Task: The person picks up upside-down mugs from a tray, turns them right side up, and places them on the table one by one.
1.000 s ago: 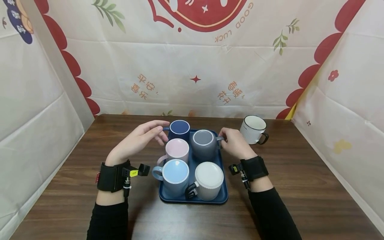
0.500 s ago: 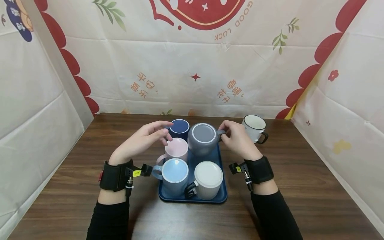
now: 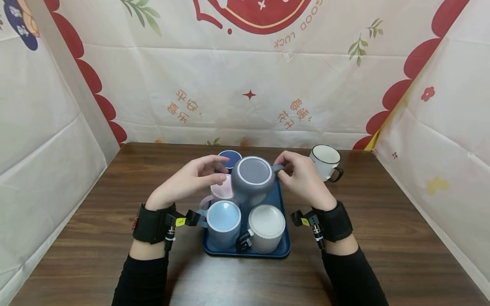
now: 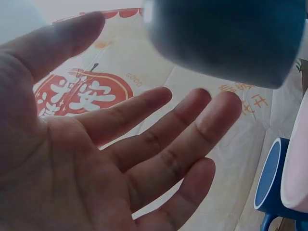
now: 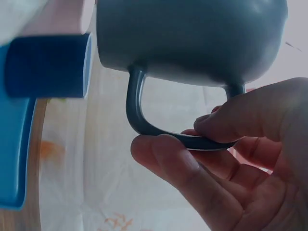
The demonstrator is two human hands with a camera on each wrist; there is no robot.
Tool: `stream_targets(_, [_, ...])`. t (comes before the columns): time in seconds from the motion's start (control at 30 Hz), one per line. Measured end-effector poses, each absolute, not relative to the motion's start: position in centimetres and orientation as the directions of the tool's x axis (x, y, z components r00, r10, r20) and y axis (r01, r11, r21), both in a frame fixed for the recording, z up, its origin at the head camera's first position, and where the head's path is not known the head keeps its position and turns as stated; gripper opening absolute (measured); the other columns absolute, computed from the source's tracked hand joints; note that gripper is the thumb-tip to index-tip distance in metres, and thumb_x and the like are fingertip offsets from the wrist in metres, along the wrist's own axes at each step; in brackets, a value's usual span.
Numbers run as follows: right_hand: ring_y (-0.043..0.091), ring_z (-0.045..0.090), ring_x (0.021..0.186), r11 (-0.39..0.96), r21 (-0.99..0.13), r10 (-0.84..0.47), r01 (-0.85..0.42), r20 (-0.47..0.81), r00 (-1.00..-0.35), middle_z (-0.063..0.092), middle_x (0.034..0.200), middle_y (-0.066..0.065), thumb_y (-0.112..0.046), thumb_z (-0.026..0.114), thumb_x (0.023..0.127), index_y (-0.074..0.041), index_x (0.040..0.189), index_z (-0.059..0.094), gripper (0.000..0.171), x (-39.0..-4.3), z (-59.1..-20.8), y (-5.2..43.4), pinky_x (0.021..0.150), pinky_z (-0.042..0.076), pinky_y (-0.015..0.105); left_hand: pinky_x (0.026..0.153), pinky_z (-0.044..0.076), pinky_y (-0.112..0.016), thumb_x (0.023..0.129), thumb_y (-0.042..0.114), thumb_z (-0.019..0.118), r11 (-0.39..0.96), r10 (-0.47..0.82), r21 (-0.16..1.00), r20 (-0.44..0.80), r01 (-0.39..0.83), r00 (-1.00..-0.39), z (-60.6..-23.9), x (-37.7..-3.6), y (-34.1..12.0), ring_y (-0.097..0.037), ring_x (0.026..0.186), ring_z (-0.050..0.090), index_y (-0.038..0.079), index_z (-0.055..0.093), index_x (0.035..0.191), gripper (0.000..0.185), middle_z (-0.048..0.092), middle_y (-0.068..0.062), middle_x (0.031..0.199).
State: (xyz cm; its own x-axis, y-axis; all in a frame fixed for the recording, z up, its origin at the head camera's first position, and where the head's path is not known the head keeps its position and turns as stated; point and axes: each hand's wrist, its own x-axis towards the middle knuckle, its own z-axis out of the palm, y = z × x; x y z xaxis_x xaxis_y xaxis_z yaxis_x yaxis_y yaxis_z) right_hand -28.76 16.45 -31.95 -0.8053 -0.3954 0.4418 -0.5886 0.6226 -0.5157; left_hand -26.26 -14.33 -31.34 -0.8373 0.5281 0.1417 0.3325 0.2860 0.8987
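Pinching the handle, the right hand point(image 3: 304, 180) holds the grey mug point(image 3: 252, 178) clear above the blue tray point(image 3: 281, 250) — lifted, not yet set down. The left hand point(image 3: 189, 180) hovers spread beside it, empty — four mugs remain on the tray.

The head camera looked forward and down on the table point(image 3: 383, 221) from above; the left wrist camera faced up past the palm point(image 4: 72, 159), very near; the right wrist camera looked sideways; all three shared the grey mug point(image 3: 252, 178).
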Motion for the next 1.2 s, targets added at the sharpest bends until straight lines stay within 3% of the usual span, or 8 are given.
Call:
stream_targets(0.3, [0.014,0.063,0.07,0.55,-0.584,-0.412,-0.597,0.431,-0.802,0.066,0.087,0.003,0.005,0.062,0.089,-0.006,0.097,0.066,0.014,-27.1,-31.4,15.5,0.066,0.053,0.03,0.082,0.053,-0.044,0.09,0.018,0.074,0.259,0.574,0.887,0.177,0.383,-0.799,-31.4,-25.9,-14.0,-0.026,0.099,0.062,0.012,0.047,0.146,0.062,0.06,-0.008,0.123])
stream_targets(0.63, [0.015,0.067,0.066,0.449,-0.695,-0.403,-0.561,0.403,-0.822,0.065,0.085,0.007,0.004,0.064,0.092,-0.004,0.1,0.068,0.012,-26.4,-30.9,15.3,0.059,0.056,0.028,0.091,0.051,-0.044,0.096,0.031,0.067,0.226,0.558,0.894,0.208,0.388,-0.803,-30.8,-25.3,-14.7,-0.026,0.112,0.06,0.013,0.046,0.146,0.058,0.059,-0.01,0.127])
stream_targets(0.83, [0.027,0.065,0.062,0.399,-0.748,-0.39,-0.53,0.385,-0.836,0.065,0.082,0.009,0.001,0.065,0.093,-0.003,0.101,0.068,0.01,-26.4,-30.7,15.2,0.058,0.056,0.029,0.093,0.05,-0.05,0.098,0.025,0.064,0.229,0.544,0.896,0.206,0.381,-0.813,-30.3,-25.1,-14.8,-0.029,0.114,0.058,0.013,0.044,0.148,0.055,0.059,-0.011,0.128])
stream_targets(1.2, [0.022,0.064,0.058,0.349,-0.793,-0.395,-0.499,0.358,-0.846,0.065,0.082,0.009,-0.001,0.066,0.093,-0.002,0.105,0.067,0.012,-26.3,-30.5,14.8,0.056,0.057,0.033,0.087,0.054,-0.04,0.086,0.015,0.078,0.27,0.506,0.885,0.204,0.379,-0.838,-30.2,-24.9,-14.6,-0.028,0.1,0.062,0.012,0.045,0.145,0.067,0.062,-0.011,0.119])
